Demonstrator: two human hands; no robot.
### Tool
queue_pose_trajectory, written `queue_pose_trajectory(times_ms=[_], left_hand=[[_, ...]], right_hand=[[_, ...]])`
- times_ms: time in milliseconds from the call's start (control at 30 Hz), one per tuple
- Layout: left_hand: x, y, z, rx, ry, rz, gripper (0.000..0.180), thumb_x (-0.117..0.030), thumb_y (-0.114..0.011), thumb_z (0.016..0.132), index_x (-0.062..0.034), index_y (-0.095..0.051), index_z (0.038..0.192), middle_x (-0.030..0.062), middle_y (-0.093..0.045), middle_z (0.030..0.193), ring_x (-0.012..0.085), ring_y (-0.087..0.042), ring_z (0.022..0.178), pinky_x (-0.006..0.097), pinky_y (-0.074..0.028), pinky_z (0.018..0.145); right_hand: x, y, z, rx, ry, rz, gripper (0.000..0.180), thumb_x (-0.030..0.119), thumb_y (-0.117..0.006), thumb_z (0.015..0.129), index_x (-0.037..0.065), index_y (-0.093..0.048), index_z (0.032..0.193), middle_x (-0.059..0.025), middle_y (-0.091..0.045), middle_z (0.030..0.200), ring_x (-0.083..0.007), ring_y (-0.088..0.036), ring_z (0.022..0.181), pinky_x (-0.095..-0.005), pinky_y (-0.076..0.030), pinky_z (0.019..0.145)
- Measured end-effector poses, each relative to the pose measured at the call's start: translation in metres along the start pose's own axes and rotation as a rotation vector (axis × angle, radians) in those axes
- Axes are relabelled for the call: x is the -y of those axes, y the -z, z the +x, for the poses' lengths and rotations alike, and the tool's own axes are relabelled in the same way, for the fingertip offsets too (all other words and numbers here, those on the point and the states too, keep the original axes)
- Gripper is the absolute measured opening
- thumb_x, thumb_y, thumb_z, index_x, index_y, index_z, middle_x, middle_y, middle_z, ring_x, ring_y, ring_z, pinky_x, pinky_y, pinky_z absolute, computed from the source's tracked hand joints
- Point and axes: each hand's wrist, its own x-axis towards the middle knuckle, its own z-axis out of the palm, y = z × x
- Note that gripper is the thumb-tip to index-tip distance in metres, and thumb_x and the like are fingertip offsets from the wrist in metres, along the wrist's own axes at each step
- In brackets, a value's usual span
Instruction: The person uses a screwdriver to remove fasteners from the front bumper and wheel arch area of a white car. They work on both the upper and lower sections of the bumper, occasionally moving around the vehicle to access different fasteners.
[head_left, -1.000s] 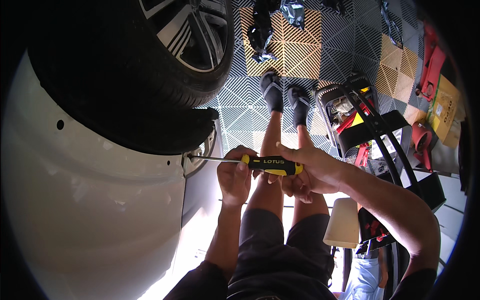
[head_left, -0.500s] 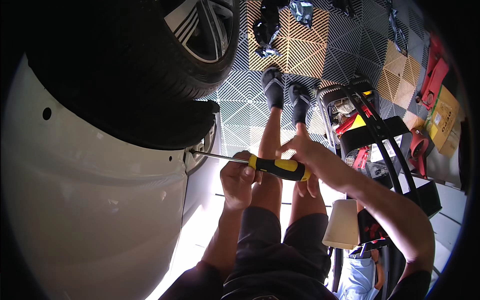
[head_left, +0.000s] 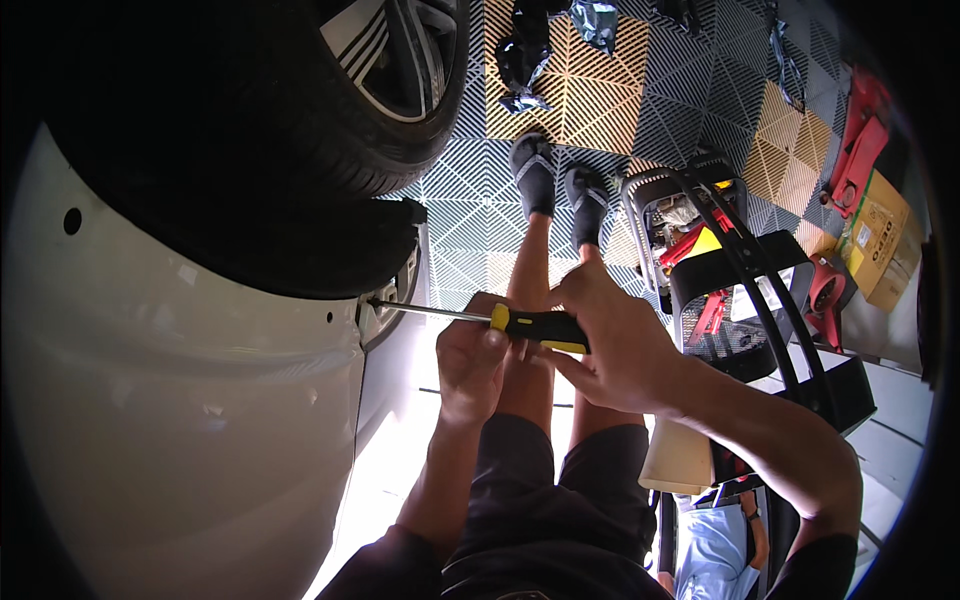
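Note:
A screwdriver (head_left: 545, 328) with a black and yellow handle lies almost level across the middle of the view. Its metal shaft points left, and the tip meets a small fastener spot at the edge of the white car panel (head_left: 200, 370), below the black wheel-arch liner (head_left: 345, 265). My left hand (head_left: 470, 368) pinches the shaft where it joins the handle. Around the handle's butt end, my right hand (head_left: 620, 345) is closed, its palm hiding that end. Above the liner is the car's tyre (head_left: 400, 150) with its alloy wheel.
To the right stands a black tool cart (head_left: 745, 260) holding red tools. Beyond it are a red jack (head_left: 858, 160) and a cardboard box (head_left: 880, 240). Black plastic pieces (head_left: 525, 60) lie on the tiled floor ahead of my feet. Another person's light blue clothing (head_left: 712, 550) shows at lower right.
My right hand has gone from loose fingers about the handle's end to a closed grip on it. The left hand still holds the screwdriver. The whole view has shifted slightly.

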Motion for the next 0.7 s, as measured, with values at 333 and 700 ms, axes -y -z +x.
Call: queue_pose_trajectory(times_ms=[333, 700], left_hand=[[0.004, 0.020, 0.017, 0.232, -0.087, -0.038, 0.050, -0.037, -0.066, 0.095, 0.0051, -0.062, 0.121, 0.0181, -0.057, 0.130, 0.0350, -0.043, 0.137, 0.050, -0.038, 0.111], [0.011, 0.006, 0.002, -0.220, -0.198, -0.432, 0.014, -0.014, -0.059, 0.100, -0.0034, -0.066, 0.106, 0.0094, -0.069, 0.103, 0.0261, -0.064, 0.106, 0.043, -0.047, 0.099]], right_hand=[[-0.029, 0.010, 0.013, 0.607, -0.775, 0.958, 0.046, 0.044, -0.048, 0.105, 0.001, -0.062, 0.097, -0.0043, -0.062, 0.070, -0.0118, -0.057, 0.050, -0.0241, -0.049, 0.048], [0.007, 0.012, 0.000, 0.196, -0.534, 0.508, 0.040, 0.018, -0.075, 0.087, 0.009, -0.057, 0.122, -0.0096, -0.058, 0.111, -0.0221, -0.065, 0.086, -0.0464, -0.048, 0.094]])
